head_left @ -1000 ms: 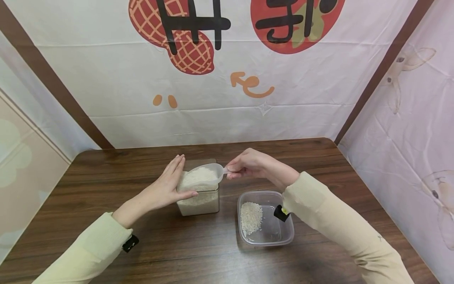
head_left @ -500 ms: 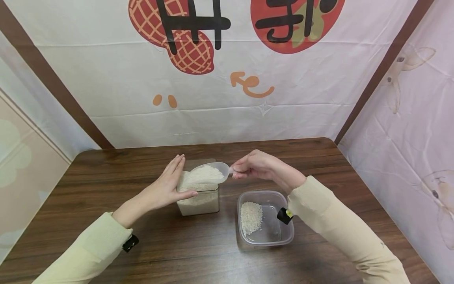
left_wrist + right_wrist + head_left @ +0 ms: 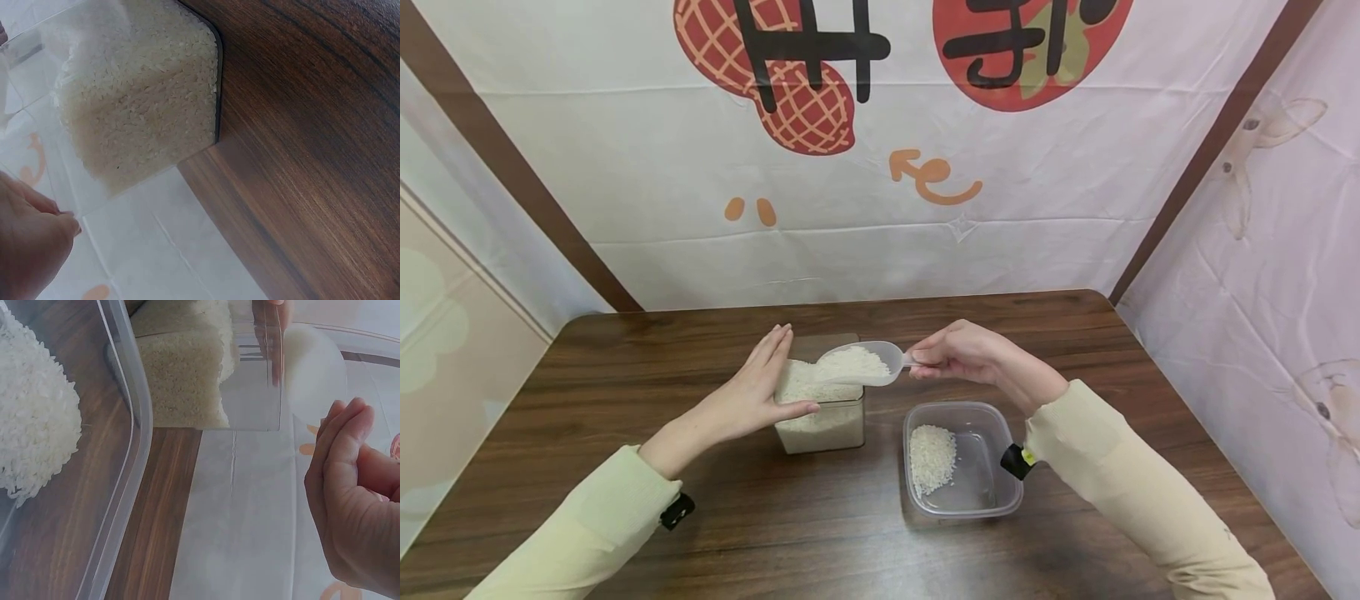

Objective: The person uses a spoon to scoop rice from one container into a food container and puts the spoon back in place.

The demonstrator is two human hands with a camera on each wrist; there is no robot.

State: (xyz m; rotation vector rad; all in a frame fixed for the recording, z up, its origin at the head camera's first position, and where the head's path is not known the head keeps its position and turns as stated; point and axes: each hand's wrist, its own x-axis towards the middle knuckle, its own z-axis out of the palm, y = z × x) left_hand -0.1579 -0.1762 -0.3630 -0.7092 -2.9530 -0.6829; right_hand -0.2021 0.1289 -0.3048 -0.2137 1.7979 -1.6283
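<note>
My left hand [image 3: 747,393] rests on the left side of a clear square canister [image 3: 826,433] of rice, fingers straight and thumb along its front rim. With fingers and thumb, my right hand [image 3: 966,354] pinches the short handle of a translucent scoop [image 3: 891,360]. Heaped with white rice [image 3: 853,363], the scoop lies over the canister's opening, its tip overlapping the rice inside. Nearer the front right is a shallow clear tub [image 3: 962,512] with a pile of rice [image 3: 931,460] on its left side. In the right wrist view, the canister [image 3: 181,375] stands beyond the tub's rim [image 3: 139,400].
The dark wooden table [image 3: 790,533] reaches back to a white printed cloth [image 3: 880,267]. Another printed cloth [image 3: 1240,333] hangs along the right side. My right forearm [image 3: 1120,467] passes by the tub's right edge.
My right hand has drawn the loaded scoop to the right across the canister's opening. My left hand has kept its place on the canister, and the tub has not moved.
</note>
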